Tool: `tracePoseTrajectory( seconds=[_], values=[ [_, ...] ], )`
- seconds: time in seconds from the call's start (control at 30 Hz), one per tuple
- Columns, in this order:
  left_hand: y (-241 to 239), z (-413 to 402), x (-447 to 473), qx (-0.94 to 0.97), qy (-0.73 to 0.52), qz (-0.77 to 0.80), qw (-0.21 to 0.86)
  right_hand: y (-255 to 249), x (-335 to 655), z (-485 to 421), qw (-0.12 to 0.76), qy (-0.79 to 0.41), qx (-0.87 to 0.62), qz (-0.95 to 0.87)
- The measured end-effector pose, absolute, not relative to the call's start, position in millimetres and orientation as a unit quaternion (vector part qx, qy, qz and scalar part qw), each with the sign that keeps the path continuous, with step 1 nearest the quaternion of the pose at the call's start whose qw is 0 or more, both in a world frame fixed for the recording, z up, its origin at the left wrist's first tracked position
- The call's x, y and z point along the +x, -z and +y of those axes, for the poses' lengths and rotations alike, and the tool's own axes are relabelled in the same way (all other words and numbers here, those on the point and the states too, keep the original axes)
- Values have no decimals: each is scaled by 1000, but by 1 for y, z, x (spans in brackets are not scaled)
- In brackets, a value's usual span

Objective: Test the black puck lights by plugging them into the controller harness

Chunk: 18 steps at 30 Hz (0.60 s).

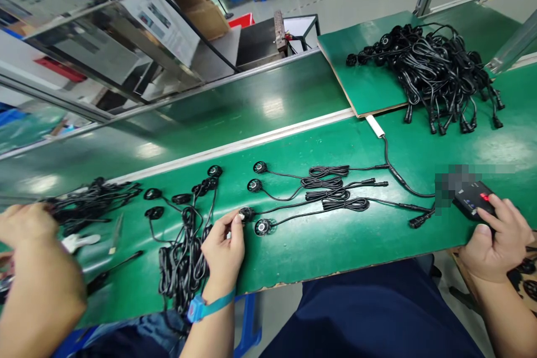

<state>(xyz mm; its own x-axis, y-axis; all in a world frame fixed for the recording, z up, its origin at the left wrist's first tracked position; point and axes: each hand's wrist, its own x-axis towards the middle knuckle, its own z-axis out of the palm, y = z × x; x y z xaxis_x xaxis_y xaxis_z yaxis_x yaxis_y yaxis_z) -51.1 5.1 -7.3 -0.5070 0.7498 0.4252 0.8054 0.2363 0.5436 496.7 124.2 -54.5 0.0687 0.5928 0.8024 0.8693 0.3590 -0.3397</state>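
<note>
My left hand [224,243], with a blue wristband, pinches a small round black lamp head [246,214] at its rim, just above the table. Its cable runs right to a coiled bundle [327,196]. Three similar heads lie around it, including a near one [262,227] and a far one [260,167], each on its own coiled cable. At the right, my right hand [499,240] is curled at a black control box [474,198] with a lit red display, its fingertips on the top and edge. A Y-shaped cable [388,165] leads toward the box, partly blurred out.
A big heap of black cables [440,75] lies on a green board [339,61] at the back right. More coiled cables [184,263] lie left of my left hand. A co-worker's arm [42,274] reaches in at the left, near another cable pile [96,198].
</note>
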Motion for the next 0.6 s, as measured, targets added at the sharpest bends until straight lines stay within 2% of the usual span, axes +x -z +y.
tracePoseTrajectory(
  seconds=[0.33,0.6],
  values=[
    [10,4,-51,-491,371,-788,16,56,495,128,501,152,-541,-658],
    [7,8,-48,-491,386,-781,7,53,495,127,481,160,-553,-661]
  ],
)
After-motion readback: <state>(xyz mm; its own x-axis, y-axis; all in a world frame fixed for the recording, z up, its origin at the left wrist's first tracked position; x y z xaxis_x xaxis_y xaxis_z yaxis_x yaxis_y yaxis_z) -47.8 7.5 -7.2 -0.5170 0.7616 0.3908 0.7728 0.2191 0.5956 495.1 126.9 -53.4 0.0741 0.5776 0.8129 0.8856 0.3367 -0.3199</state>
